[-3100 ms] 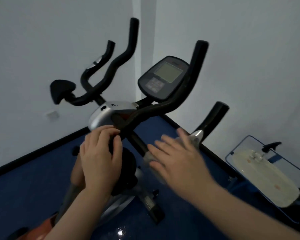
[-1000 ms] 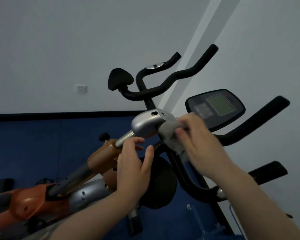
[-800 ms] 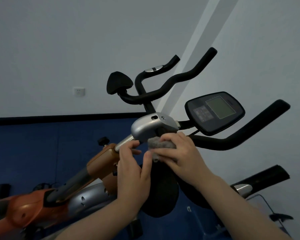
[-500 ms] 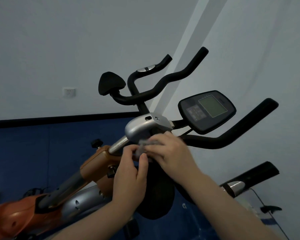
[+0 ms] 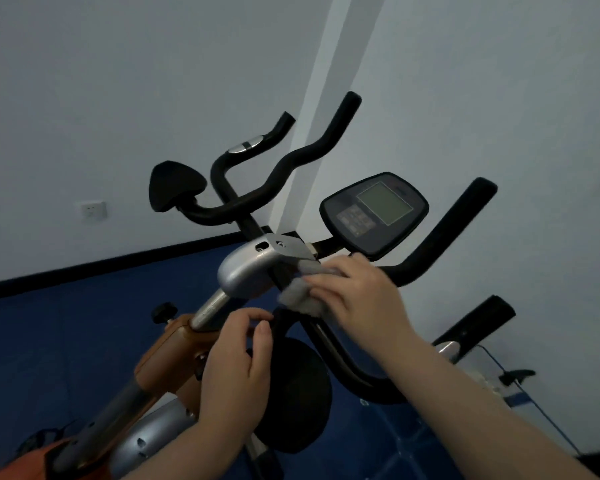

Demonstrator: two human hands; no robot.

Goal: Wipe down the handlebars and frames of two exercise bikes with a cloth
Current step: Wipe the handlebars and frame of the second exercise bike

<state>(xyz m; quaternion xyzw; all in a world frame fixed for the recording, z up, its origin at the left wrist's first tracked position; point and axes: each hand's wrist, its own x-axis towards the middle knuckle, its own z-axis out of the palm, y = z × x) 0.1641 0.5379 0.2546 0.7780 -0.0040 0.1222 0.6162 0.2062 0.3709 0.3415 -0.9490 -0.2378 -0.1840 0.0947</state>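
From the head camera, the nearer exercise bike (image 5: pixel 174 344) fills the middle of the view: an orange frame body at lower left, a steel stem rising out of it up and to the right, and a silver cap (image 5: pixel 253 270) where the stem meets the black handlebar (image 5: pixel 440 237). The handlebar's long arm runs from behind the right hand up and to the right, ending in a rounded tip, while a lower loop of the same black tube curves down beneath the hands. A dark console (image 5: pixel 374 213) with a pale grey-green screen sits tilted just above that bar. Behind it, a second set of handlebars (image 5: pixel 291 161) snakes up toward the wall corner, with a black pad at its left end. The cloth (image 5: pixel 300 294) is a small grey wad, rumpled and fuzzy, lying just right of the silver cap against the black tube at the joint. The right hand (image 5: pixel 357 299) comes in from the lower right, forearm slanting up and left, palm down, its fingers (image 5: pixel 326 280) close together and pressed over the cloth, pinning it to the bar. The left hand (image 5: pixel 236 365) rises from the bottom edge, back toward the camera, its fingers curled loosely with the thumb (image 5: pixel 264 336) set slightly apart, fingertips near the steel stem just below the cap; whether they actually grip it I cannot tell.
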